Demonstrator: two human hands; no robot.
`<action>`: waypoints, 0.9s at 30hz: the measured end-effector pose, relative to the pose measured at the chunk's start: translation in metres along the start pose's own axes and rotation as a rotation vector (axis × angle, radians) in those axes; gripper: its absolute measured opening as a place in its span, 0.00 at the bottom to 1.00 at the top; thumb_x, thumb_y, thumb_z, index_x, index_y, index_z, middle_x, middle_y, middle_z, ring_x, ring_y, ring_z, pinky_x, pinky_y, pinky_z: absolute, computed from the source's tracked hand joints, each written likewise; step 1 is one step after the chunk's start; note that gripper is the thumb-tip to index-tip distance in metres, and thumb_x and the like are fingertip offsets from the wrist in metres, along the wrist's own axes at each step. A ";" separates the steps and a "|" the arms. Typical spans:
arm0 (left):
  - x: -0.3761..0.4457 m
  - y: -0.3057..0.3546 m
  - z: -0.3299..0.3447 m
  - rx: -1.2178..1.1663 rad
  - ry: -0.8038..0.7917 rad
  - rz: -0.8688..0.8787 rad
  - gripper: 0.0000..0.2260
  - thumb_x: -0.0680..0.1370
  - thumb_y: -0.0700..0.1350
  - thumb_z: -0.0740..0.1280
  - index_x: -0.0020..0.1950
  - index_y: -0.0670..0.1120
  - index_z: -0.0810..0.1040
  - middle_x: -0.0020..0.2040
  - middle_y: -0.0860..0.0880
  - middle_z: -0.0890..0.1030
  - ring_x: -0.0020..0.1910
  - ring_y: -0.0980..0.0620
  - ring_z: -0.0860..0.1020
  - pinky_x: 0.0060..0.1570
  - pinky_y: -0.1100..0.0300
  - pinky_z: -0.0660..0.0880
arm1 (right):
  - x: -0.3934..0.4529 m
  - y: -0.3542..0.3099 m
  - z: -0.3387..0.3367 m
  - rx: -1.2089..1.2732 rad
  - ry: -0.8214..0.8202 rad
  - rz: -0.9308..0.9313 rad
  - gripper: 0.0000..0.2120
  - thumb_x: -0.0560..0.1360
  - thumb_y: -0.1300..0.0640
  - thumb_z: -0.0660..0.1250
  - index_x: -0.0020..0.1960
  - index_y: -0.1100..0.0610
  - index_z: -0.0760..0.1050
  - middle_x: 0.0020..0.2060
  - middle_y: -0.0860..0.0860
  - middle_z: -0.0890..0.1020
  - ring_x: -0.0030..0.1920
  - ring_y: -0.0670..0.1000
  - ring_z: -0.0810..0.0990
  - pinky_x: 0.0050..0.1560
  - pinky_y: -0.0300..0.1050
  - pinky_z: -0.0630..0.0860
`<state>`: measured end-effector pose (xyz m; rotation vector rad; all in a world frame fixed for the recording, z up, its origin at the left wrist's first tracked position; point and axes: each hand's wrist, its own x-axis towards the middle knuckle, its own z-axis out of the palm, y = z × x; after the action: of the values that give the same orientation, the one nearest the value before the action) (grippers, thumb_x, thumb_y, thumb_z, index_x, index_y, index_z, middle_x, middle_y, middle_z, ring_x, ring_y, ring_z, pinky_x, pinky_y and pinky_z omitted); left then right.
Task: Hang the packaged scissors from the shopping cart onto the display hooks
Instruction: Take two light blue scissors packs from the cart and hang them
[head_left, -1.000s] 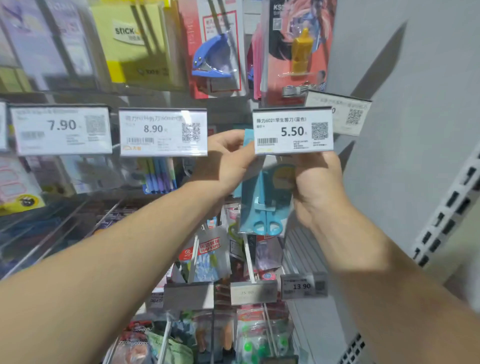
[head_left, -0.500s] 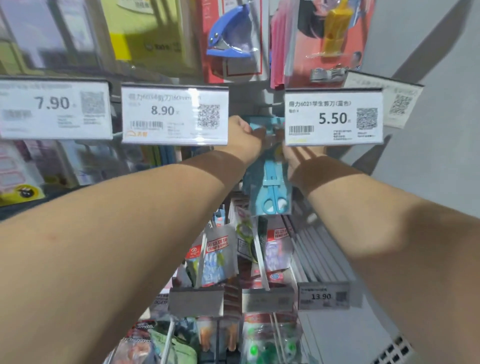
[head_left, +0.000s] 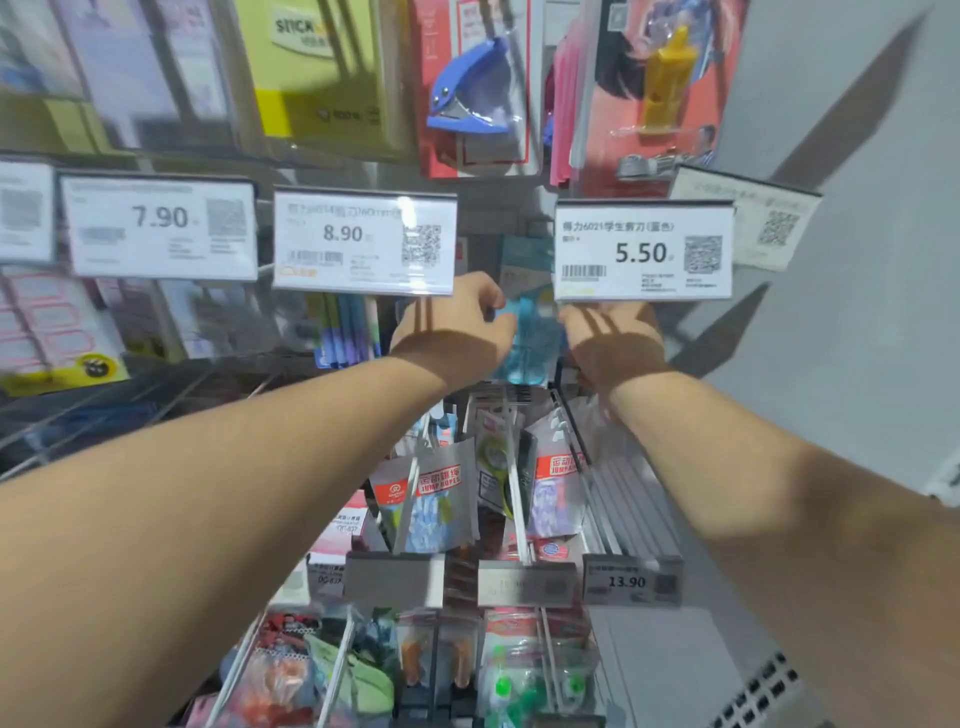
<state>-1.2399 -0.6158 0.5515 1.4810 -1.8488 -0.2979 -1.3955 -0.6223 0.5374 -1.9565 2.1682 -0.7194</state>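
Note:
A blue pack of scissors (head_left: 530, 332) hangs between my two hands, behind the 5.50 price tag (head_left: 643, 252), with its teal card top (head_left: 524, 260) showing above. My left hand (head_left: 452, 332) grips the pack's left edge with curled fingers. My right hand (head_left: 610, 343) is under the 5.50 tag, its fingers against the pack's right side; whether they grip it is hidden. The hook that carries the pack is hidden behind the tag. The shopping cart is out of view.
Price tags 7.90 (head_left: 161, 226) and 8.90 (head_left: 363, 241) line the same rail to the left. Hole punches (head_left: 472, 88) hang above. Jump rope bags (head_left: 431, 493) on long hooks and a 13.90 tag (head_left: 631, 579) sit below my arms. A grey wall (head_left: 852, 260) closes the right side.
Both hands have pushed the scissors pack deeper under the 5.50 tag. The right hand has dropped lower beneath the tag, and the view has tilted down slightly.

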 end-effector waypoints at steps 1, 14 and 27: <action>-0.008 -0.002 -0.005 0.044 -0.017 -0.021 0.12 0.75 0.56 0.65 0.55 0.54 0.79 0.51 0.53 0.82 0.49 0.49 0.80 0.51 0.56 0.79 | -0.008 0.001 -0.003 0.057 -0.004 0.017 0.17 0.84 0.53 0.57 0.65 0.60 0.78 0.65 0.60 0.79 0.70 0.59 0.74 0.64 0.43 0.71; -0.169 -0.083 -0.149 0.469 -0.069 -0.213 0.20 0.73 0.64 0.58 0.60 0.57 0.77 0.54 0.51 0.77 0.57 0.43 0.79 0.53 0.49 0.77 | -0.172 -0.136 0.019 0.249 -0.233 -0.424 0.04 0.74 0.52 0.69 0.47 0.50 0.81 0.37 0.46 0.84 0.42 0.50 0.81 0.45 0.42 0.73; -0.445 -0.248 -0.468 0.748 0.198 -0.747 0.23 0.77 0.63 0.61 0.70 0.55 0.71 0.65 0.45 0.77 0.61 0.40 0.77 0.54 0.49 0.76 | -0.385 -0.478 0.100 0.246 -0.492 -1.114 0.24 0.77 0.50 0.69 0.71 0.55 0.74 0.61 0.59 0.83 0.61 0.60 0.81 0.60 0.52 0.77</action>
<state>-0.7156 -0.1645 0.5570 2.5852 -1.2152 0.2321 -0.8671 -0.2968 0.5732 -2.6998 0.5770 -0.4614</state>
